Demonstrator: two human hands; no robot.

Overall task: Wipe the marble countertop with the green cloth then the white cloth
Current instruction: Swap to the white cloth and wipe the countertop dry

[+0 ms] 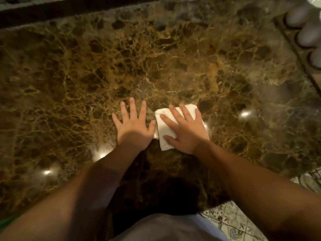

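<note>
Brown-gold marble countertop (156, 58), glossy, w/ light glints near both wrists. White cloth (165, 134) folded into a pad, lying flat on the stone near the front edge, pinned under right hand (184, 129): fingers straight and spread across it, palm pressing down, no curl round the fabric. Prob. held that way to put even pressure over the whole pad for a wiping pass. Left hand (133, 126) just beside, thumb tip near or touching the cloth's left edge, fingers splayed flat on bare marble, gripping nothing; likely bracing body weight while leaning in. Judged stage: second half of task, white-cloth wipe under way. Sliver of green (7, 221) at lower left corner, poss. the green cloth set aside, too little showing to be sure. Far right: dark egg tray (298, 49) at the counter's edge, pale eggs (307, 35) seated in its round cups, at least three visible, rest cut off by frame. Tray well apart from the hands, but worth minding if strokes reach that way. Patterned floor tiles (231, 221) below the counter edge.
</note>
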